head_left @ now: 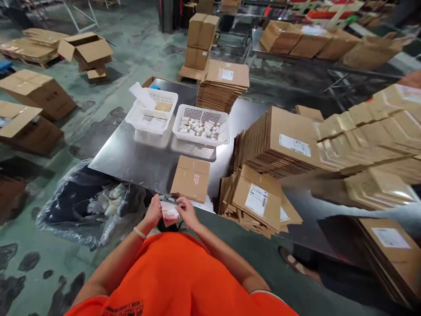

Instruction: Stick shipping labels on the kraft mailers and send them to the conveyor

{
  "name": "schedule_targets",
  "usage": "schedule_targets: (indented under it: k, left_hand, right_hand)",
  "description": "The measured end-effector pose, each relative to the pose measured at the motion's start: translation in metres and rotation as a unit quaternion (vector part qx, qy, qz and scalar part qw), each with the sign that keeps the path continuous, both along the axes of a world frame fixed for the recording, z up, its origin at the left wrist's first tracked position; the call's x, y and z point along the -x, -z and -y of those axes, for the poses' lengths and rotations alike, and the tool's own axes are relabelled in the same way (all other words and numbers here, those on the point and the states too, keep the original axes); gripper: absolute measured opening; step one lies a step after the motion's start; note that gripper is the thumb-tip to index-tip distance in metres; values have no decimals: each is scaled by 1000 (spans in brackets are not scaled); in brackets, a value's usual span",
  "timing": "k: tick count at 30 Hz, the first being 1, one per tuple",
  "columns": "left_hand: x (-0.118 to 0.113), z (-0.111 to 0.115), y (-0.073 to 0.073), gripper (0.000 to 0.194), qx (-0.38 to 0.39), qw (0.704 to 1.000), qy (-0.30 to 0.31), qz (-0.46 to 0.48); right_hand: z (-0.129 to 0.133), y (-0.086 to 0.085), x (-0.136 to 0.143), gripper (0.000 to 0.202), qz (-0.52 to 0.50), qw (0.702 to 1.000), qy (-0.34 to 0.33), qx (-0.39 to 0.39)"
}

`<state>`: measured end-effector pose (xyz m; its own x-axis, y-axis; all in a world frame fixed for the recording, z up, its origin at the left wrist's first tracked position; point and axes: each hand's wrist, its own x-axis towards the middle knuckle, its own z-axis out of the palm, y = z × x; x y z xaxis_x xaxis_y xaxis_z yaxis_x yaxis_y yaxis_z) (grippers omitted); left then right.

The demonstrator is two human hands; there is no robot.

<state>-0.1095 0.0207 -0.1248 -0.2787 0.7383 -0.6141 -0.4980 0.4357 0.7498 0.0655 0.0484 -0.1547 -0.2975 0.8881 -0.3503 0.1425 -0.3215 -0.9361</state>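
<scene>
My left hand [154, 211] and my right hand [188, 210] pinch a small white-and-pink printed label [170, 212] between them, in front of my body at the table's near edge. A dark strip runs along its top; whether this belongs to the label I cannot tell. Just beyond my hands a flat, closed cardboard box [191, 177] lies on the metal table [131, 153]. Farther back stand a white basket [222, 137] of small white rolled pieces and another white basket [148, 125] with a clear scoop-like container and tan contents.
Stacks of flattened cartons [289, 140] and a leaning pile of labelled cartons [255, 199] stand to the right. Another carton stack [223, 83] is at the back. A plastic-lined bin [69, 219] sits below left. Another person's foot [296, 263] shows at lower right.
</scene>
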Motion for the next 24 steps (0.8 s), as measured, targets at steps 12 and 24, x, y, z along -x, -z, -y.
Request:
schedule_targets:
  k: [12,24]
  left_hand:
    - [-24,-9,19,40,-14,985,161,-65]
    - [-43,-28,21,49,-13,973,195,-122]
  right_hand:
    - [-9,-9,-14,12,57,991,36,-117]
    - [0,0,-29,14,71,984,87,-137]
